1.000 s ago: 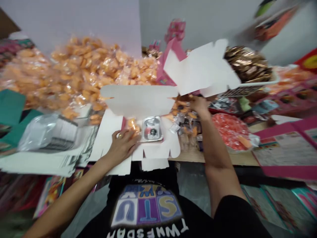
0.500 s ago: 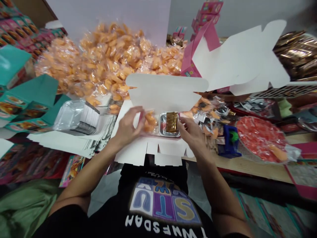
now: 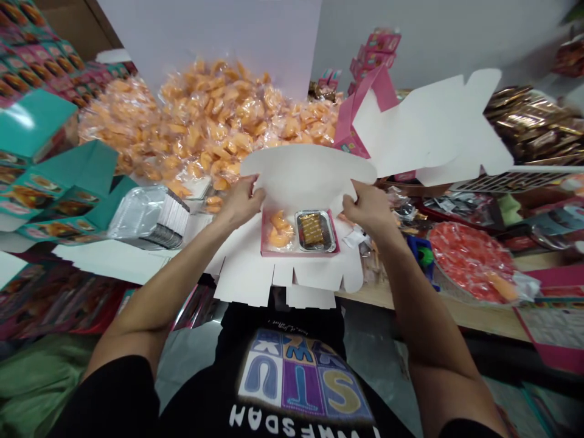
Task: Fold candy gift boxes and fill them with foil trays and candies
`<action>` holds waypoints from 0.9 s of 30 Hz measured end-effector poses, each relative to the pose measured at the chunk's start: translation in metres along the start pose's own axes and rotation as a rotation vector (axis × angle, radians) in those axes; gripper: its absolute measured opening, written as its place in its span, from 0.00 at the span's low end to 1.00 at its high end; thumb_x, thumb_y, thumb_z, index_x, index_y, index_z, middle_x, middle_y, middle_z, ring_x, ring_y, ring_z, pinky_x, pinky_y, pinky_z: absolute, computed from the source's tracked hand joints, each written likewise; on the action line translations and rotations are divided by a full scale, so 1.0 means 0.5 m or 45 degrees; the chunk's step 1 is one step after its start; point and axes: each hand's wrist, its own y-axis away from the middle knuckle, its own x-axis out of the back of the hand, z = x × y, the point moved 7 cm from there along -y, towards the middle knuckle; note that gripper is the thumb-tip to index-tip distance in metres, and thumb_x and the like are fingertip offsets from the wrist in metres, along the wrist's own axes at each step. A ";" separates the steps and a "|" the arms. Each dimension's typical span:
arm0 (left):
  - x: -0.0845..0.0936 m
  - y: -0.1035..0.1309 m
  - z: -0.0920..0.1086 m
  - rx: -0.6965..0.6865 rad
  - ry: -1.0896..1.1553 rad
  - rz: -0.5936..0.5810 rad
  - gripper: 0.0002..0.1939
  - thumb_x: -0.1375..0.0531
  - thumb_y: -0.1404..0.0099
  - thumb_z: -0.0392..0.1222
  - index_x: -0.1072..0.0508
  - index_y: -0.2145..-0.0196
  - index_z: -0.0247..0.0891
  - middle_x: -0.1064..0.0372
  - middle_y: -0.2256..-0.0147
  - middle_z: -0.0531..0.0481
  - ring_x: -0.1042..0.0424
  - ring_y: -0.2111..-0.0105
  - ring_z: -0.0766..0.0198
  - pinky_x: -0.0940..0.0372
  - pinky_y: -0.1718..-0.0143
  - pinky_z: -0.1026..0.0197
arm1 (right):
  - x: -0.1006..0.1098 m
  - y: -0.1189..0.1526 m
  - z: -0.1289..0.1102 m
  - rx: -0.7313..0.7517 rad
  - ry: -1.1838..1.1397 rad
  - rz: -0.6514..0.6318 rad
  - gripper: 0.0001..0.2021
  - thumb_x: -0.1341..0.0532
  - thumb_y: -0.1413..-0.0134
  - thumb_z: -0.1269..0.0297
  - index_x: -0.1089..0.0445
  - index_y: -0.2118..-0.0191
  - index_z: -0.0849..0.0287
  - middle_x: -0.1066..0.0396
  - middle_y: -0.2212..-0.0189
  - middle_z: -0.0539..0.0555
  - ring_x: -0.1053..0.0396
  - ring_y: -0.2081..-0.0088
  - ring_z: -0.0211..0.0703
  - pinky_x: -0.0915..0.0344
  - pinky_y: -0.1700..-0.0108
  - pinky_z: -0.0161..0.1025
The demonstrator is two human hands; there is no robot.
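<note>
My left hand [image 3: 243,202] pinches the left edge of the raised white lid flap [image 3: 306,177], and my right hand [image 3: 368,208] pinches its right edge. Below the flap sits the open pink box [image 3: 298,253]. An orange piece in clear wrap [image 3: 280,231] lies in its left part. Beside it on the right is a foil tray [image 3: 329,242] with a gold packet [image 3: 312,229] on top.
Wrapped orange pieces [image 3: 214,115] form a big pile behind the box. Stacked foil trays [image 3: 146,216] and teal boxes [image 3: 68,188] stand left. On the right are a bowl of red packets [image 3: 469,258], a blue dispenser [image 3: 422,258] and gold packets [image 3: 538,125].
Both hands have left the box's contents and moved up and outward to the flap's edges, which they now grip. The flap has bent, and the gold packet lies free in the tray.
</note>
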 end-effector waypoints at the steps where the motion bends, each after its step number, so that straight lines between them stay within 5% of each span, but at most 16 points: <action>1: -0.011 0.017 0.006 -0.001 -0.049 -0.066 0.07 0.39 0.37 0.38 0.21 0.62 0.41 0.22 0.65 0.47 0.21 0.63 0.53 0.23 0.57 0.51 | -0.014 0.013 0.001 0.016 -0.021 0.003 0.11 0.43 0.37 0.67 0.23 0.56 0.58 0.20 0.62 0.63 0.23 0.57 0.59 0.28 0.50 0.49; 5: -0.039 0.077 -0.004 0.028 -0.155 -0.263 0.10 0.44 0.36 0.39 0.21 0.62 0.40 0.19 0.61 0.45 0.20 0.57 0.50 0.22 0.50 0.48 | -0.061 0.061 0.023 0.103 -0.145 0.007 0.11 0.44 0.39 0.66 0.23 0.61 0.57 0.20 0.64 0.63 0.23 0.58 0.61 0.25 0.49 0.54; 8: -0.044 0.105 -0.008 -0.146 -0.136 -0.390 0.20 0.44 0.34 0.39 0.19 0.49 0.39 0.18 0.46 0.43 0.20 0.44 0.49 0.24 0.39 0.46 | -0.064 0.082 0.021 0.331 -0.306 0.055 0.18 0.45 0.40 0.67 0.20 0.51 0.57 0.17 0.52 0.63 0.20 0.48 0.63 0.25 0.40 0.58; 12: -0.037 0.137 -0.011 -0.420 -0.201 -0.592 0.32 0.38 0.26 0.45 0.30 0.27 0.46 0.30 0.29 0.40 0.32 0.27 0.46 0.34 0.26 0.39 | -0.061 0.098 0.012 0.588 -0.470 -0.027 0.25 0.43 0.41 0.69 0.23 0.40 0.55 0.19 0.41 0.62 0.21 0.40 0.59 0.25 0.36 0.58; 18: -0.046 0.176 -0.079 -0.623 -0.415 -0.832 0.48 0.28 0.30 0.61 0.39 0.20 0.50 0.57 0.18 0.33 0.56 0.18 0.33 0.45 0.23 0.26 | -0.102 0.168 0.033 0.691 -0.490 -0.254 0.36 0.37 0.44 0.70 0.32 0.28 0.53 0.33 0.26 0.65 0.38 0.23 0.62 0.33 0.26 0.64; 22: -0.080 0.191 -0.123 -0.855 -0.447 -0.793 0.49 0.28 0.32 0.62 0.38 0.22 0.44 0.55 0.19 0.27 0.61 0.17 0.33 0.55 0.21 0.23 | -0.147 0.215 0.029 0.605 -0.665 -0.376 0.36 0.34 0.34 0.56 0.37 0.23 0.49 0.43 0.21 0.65 0.44 0.20 0.61 0.36 0.24 0.65; 27: -0.081 0.187 -0.114 -0.720 -0.291 -0.522 0.33 0.28 0.31 0.57 0.31 0.36 0.43 0.34 0.29 0.29 0.42 0.22 0.38 0.43 0.26 0.28 | -0.141 0.201 0.022 0.265 -1.146 -0.222 0.32 0.35 0.32 0.38 0.31 0.30 0.47 0.29 0.30 0.65 0.30 0.29 0.62 0.26 0.33 0.62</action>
